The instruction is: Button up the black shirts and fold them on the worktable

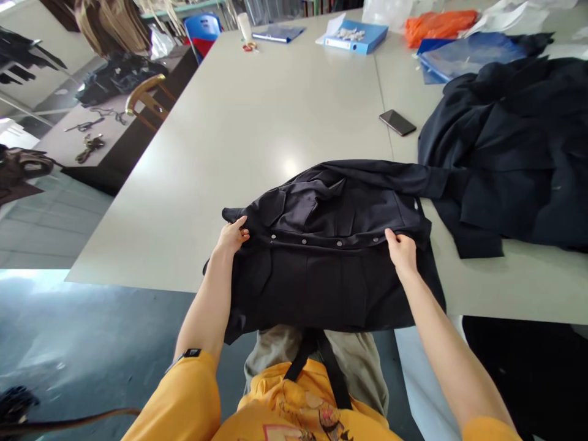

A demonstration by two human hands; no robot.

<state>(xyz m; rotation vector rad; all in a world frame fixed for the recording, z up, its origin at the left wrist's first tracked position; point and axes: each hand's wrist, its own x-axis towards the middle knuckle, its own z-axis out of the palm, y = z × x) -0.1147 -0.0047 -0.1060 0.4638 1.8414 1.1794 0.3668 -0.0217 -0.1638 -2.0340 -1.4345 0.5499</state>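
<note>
A dark jacket [316,275] lies sideways over the table's front edge, its row of several round buttons running left to right across the middle. At its left end, near the collar, my left hand [233,235] is closed on the cloth. My right hand [401,250] pinches the jacket's front edge on the right, just beyond the last button. Part of the jacket's lower side hangs off the table over my lap. One sleeve stretches along the back to the right, touching a pile of dark garments [519,153].
On the light table [220,141] a black phone [397,122] lies behind the jacket. Farther back are a blue box file [356,37], an orange bag [438,27] and blue folders [468,55]. A wooden chair [149,101] and a dark side table [73,138] stand at the left.
</note>
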